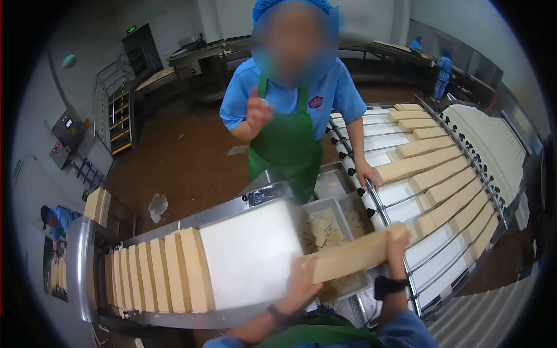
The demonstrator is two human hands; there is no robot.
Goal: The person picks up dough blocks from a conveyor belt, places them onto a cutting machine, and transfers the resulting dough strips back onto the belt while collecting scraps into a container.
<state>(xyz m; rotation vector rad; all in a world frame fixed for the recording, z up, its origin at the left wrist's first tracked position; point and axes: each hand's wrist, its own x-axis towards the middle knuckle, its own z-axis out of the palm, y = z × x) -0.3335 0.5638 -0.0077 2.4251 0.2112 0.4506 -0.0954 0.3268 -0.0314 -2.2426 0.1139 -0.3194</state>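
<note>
A long row of thin pale biscuits (351, 255), pressed together like a bar, is held level between my two hands. My left hand (300, 279) grips its left end, and my right hand (398, 242) closes on the right end. It hangs over a bin of broken biscuits (325, 229), between two conveyors. On the left, several similar rows (165, 272) lie side by side across a white belt (249, 249). To the right, more biscuit rows (441, 188) lie in lanes separated by metal rods.
Opposite me a co-worker (293, 116) in a green apron rests one hand (365, 174) by the right conveyor's rail and has the other raised. A metal guard (81, 269) caps the left belt's far end. Other people (442, 75) work farther back.
</note>
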